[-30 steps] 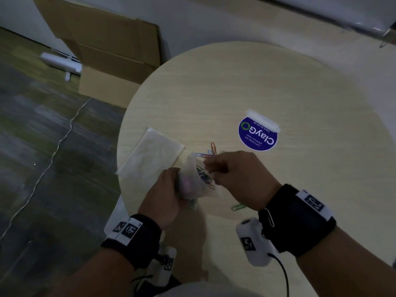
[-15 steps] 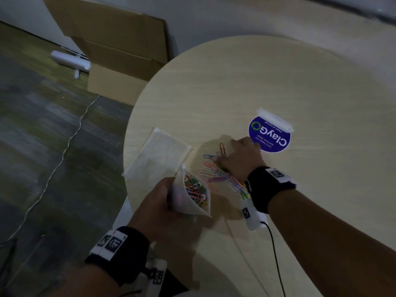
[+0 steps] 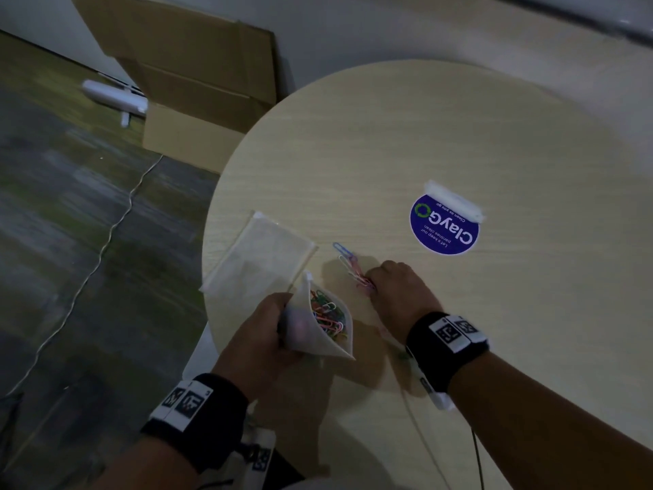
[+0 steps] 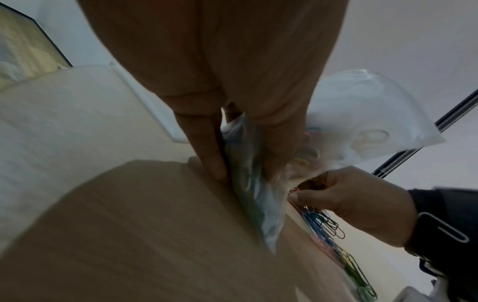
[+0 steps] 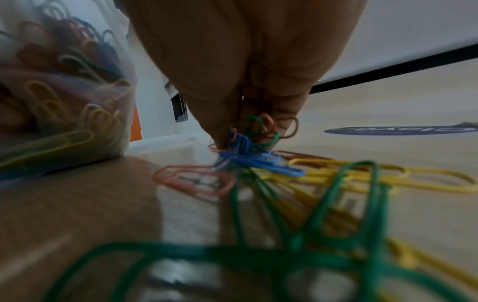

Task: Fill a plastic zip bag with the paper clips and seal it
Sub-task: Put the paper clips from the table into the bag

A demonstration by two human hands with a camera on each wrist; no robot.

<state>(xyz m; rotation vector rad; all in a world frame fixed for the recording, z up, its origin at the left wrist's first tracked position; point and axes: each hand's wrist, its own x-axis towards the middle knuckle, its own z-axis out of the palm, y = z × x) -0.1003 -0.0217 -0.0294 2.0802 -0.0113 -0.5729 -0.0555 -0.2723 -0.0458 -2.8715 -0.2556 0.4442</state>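
Pinching clump of paper clips [image 5: 248, 141] off counter [image 3: 459, 136], right hand [image 3: 399, 291]; light, slippery, tangle-prone. Left hand [image 3: 261, 334] grips floppy zip bag [image 3: 318, 323] by side, mouth gaping.

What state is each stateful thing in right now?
zip bag: open, partly filled, held upright.
left hand: grips the zip bag.
right hand: pinches loose paper clips on the table.
spare bags: flat on the table.
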